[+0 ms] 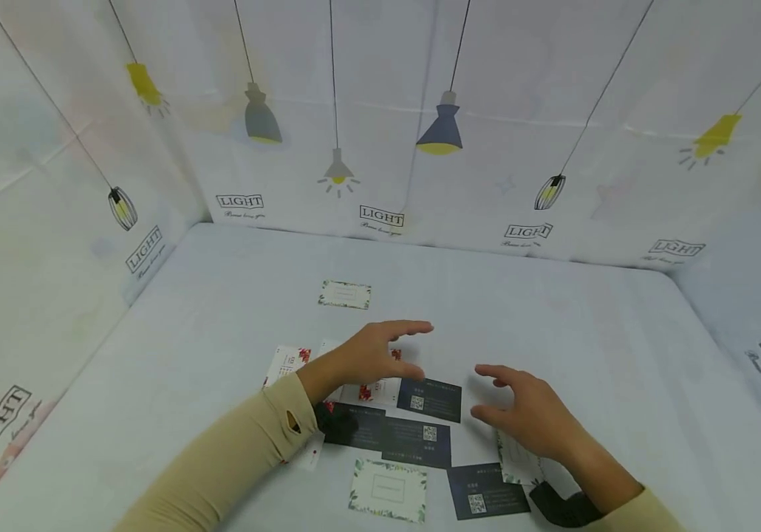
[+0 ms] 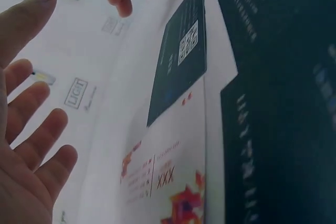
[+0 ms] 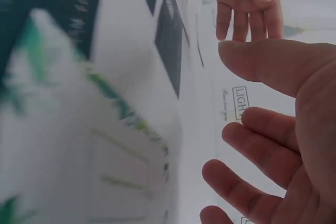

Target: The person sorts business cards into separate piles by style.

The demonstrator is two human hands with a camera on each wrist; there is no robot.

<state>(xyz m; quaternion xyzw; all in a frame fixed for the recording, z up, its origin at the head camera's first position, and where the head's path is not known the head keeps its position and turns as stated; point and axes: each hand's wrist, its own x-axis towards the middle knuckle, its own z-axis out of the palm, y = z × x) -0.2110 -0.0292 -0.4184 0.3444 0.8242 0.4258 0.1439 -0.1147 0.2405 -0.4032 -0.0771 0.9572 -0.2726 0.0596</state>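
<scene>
My left hand (image 1: 372, 356) hovers over the cards left of centre, thumb and fingers spread apart and holding nothing. Facing it, my right hand (image 1: 528, 410) is also raised and empty, its fingers slightly bent. Beneath the left hand lie white cards with red flowers (image 2: 163, 177), partly hidden by the hand and sleeve. Between the hands is a dark card with a QR code (image 1: 435, 400). Two more dark cards (image 1: 416, 442) overlap below it. Under the right hand, a leaf-bordered white card (image 1: 519, 462) partly covers another dark card (image 1: 487, 496).
One leaf-bordered card (image 1: 345, 295) lies alone farther back on the white tabletop (image 1: 620, 332). Another leaf-bordered card (image 1: 388, 490) lies near the front. White sheeting printed with lamps (image 1: 380, 96) hangs behind the table and along both sides.
</scene>
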